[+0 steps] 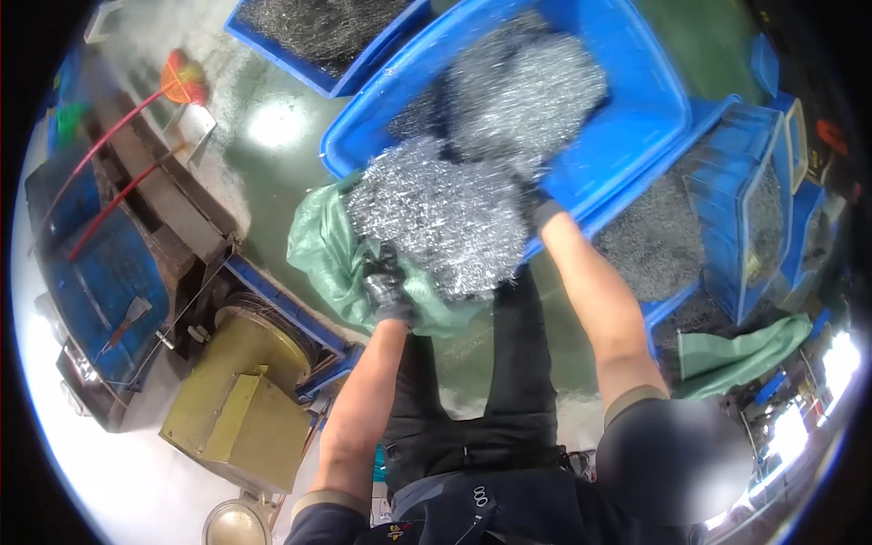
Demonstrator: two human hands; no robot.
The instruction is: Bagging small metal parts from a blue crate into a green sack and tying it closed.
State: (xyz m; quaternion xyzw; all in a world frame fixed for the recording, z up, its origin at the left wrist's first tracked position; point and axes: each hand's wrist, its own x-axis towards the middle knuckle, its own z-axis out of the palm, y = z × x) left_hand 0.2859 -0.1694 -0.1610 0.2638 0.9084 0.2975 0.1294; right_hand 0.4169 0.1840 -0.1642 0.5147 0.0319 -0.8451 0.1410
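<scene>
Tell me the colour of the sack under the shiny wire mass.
Green, translucent sack, clearest in the head view, below the silver wire mass.

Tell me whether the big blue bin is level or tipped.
Tipped: the blue bin leans toward the green sack, shiny metal wool spilling over its rim.

**Where everything sits around me**

My left hand (pixel 389 292) grips the rim of the green woven plastic sack (pixel 320 254), which lies on the floor in front of my legs. My right hand (pixel 543 218) is at the near edge of the large blue plastic tub (pixel 636 136), just behind the sack. A mass of silvery metal wire shavings (pixel 454 209) spills from the tub into the sack. Another blue tray of shavings (pixel 318 36) lies behind, to the left. Smaller blue crates (pixel 745 200) stand to my right, a second green sack (pixel 736 354) before them. A yellow metal machine housing (pixel 241 400) stands at my left.
</scene>
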